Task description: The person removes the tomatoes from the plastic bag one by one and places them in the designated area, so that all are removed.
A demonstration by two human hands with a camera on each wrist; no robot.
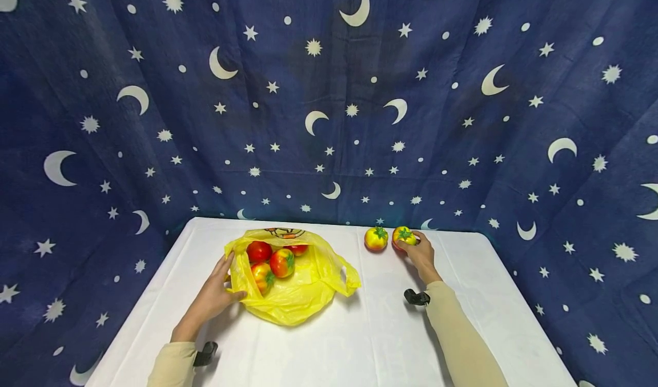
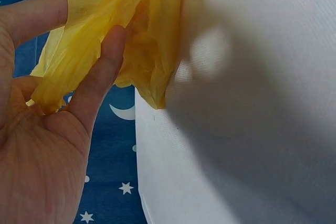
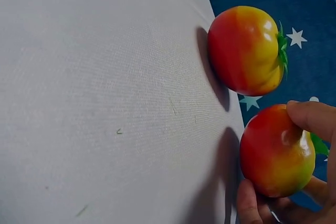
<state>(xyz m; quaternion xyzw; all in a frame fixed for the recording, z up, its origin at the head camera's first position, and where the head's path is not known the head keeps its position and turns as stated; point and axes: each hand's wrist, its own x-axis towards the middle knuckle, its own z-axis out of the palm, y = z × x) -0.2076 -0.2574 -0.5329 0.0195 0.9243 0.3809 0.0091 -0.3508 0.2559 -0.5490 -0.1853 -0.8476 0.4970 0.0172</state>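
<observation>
A yellow plastic bag [image 1: 303,295] lies on its side at centre-left, its mouth toward the camera, with several red and yellow tomatoes [image 1: 282,262] inside. My left hand [image 1: 213,295] holds the bag's left edge; in the left wrist view, thumb and fingers of the hand [image 2: 47,129] grip the crumpled yellow plastic [image 2: 147,40]. At the back right, my right hand [image 1: 421,257] has its fingers round a red-yellow tomato [image 1: 402,236]. The right wrist view shows this tomato [image 3: 275,153] between thumb and fingers of the hand [image 3: 315,182]. A second tomato [image 3: 244,51] stands just beside it, untouched.
A white cloth covers the table [image 1: 370,341]. Behind and at both sides hangs a dark blue curtain [image 1: 288,119] with pale moons and stars. The two tomatoes at the right are near the table's back edge.
</observation>
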